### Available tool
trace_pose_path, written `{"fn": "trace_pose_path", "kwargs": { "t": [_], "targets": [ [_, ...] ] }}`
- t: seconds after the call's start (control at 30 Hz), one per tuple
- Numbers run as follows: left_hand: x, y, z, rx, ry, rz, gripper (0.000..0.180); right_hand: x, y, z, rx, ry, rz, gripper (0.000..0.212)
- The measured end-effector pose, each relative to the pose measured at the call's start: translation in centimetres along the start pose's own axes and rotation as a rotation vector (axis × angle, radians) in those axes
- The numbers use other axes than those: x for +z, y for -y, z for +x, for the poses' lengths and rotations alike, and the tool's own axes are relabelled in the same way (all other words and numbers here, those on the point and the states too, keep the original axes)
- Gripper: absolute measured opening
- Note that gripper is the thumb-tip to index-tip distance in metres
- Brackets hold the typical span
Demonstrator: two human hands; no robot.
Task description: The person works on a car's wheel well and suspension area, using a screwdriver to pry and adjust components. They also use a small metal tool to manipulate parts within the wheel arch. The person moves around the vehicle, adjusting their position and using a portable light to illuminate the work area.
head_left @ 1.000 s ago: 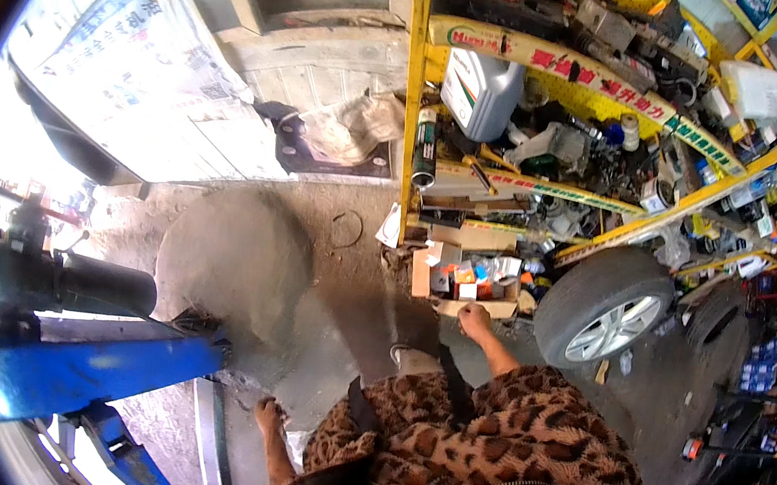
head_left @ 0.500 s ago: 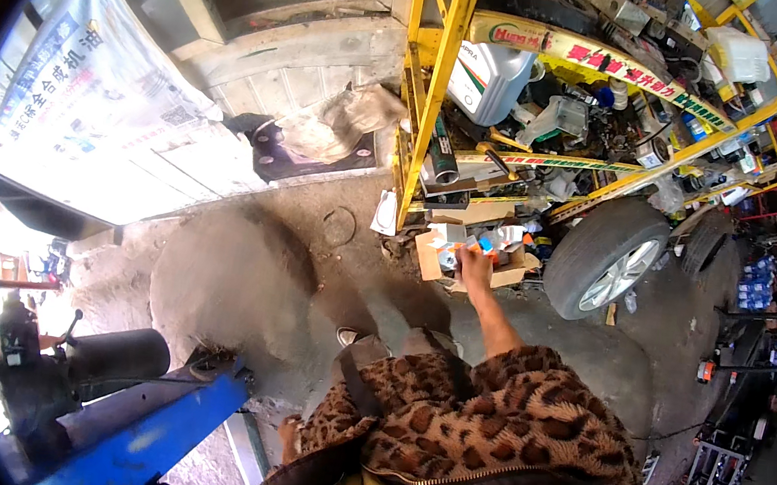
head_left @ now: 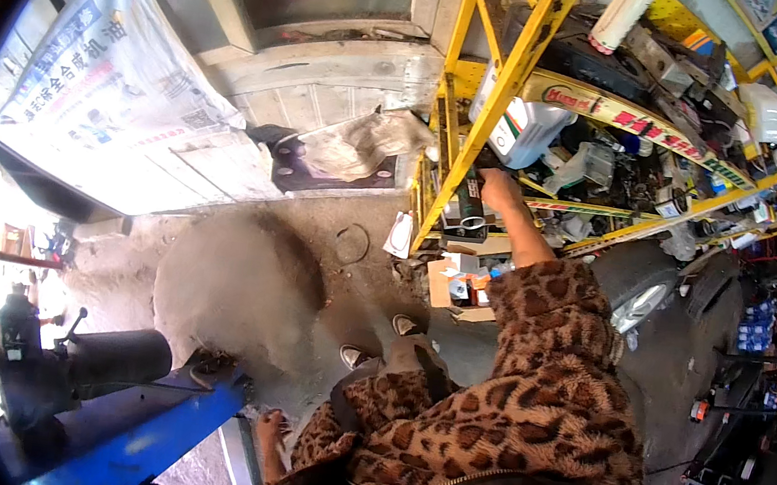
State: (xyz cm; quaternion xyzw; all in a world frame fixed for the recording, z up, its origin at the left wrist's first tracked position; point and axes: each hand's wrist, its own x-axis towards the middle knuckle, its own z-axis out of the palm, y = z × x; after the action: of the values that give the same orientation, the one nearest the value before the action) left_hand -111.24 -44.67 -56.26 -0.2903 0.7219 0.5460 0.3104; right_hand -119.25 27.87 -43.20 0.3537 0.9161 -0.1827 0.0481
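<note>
My right hand (head_left: 501, 193) reaches into the yellow metal shelf rack (head_left: 504, 91). Its fingers are curled at the lower shelf, against a dark green cylinder (head_left: 470, 197); what they close on is hidden. A large grey plastic jug (head_left: 528, 135) stands just above that hand. Below the forearm, an open cardboard box (head_left: 442, 287) holds small orange, white and blue packages. Low on my left side, my left hand (head_left: 269, 431) hangs beside a blue metal beam (head_left: 141, 445), its fingers loosely apart and somewhat blurred. Nothing can be made out in it.
Car parts, bottles and plastic containers crowd the shelves. An alloy wheel with its tyre (head_left: 636, 285) stands right of the box, partly behind my sleeve. A machine with a dark cylinder (head_left: 117, 366) is at lower left. A wire ring (head_left: 352, 244) lies on the floor before a pale wall.
My right hand has left the cardboard box and moved up to the shelf beside the green cylinder. My left hand has come further into view. The view has shifted.
</note>
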Motion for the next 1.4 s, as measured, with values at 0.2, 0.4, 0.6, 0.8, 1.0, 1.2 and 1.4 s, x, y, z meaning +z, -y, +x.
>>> {"fn": "trace_pose_path", "kwargs": {
  "t": [0.2, 0.4, 0.6, 0.8, 1.0, 1.2, 1.4],
  "targets": [
    [3.0, 2.1, -2.8, -0.105, 0.116, 0.214, 0.026, -0.4, -0.7, 0.5, -0.155, 0.059, -0.152, 0.031],
    [4.2, 0.3, -3.5, -0.075, 0.133, 0.281, 0.028, -2.6, -1.8, -2.1, -0.138, 0.009, 0.045, 0.020],
    [5.9, -3.2, -1.7, 0.067, 0.164, 0.231, 0.030, -7.7, -2.5, -8.6, 0.008, 0.155, 1.640, 0.017],
    [13.7, -14.1, -3.6, 0.162, 0.361, 0.080, 0.036, -10.7, 0.0, -15.1, -0.253, 0.294, 1.893, 0.017],
    [22.9, -27.6, -12.2, 0.501, 0.628, 0.099, 0.029, -12.4, 4.6, -17.7, -0.494, 0.417, 1.828, 0.020],
    [24.3, -32.5, -16.2, 0.635, 0.762, -0.046, 0.040, -9.7, 12.3, -18.5, -0.464, 0.615, 1.628, 0.014],
    [20.3, -29.8, -13.6, 0.621, 0.577, -0.268, 0.033, -4.4, 19.0, -21.7, -0.526, 0.832, 1.132, 0.020]
  ]
}}
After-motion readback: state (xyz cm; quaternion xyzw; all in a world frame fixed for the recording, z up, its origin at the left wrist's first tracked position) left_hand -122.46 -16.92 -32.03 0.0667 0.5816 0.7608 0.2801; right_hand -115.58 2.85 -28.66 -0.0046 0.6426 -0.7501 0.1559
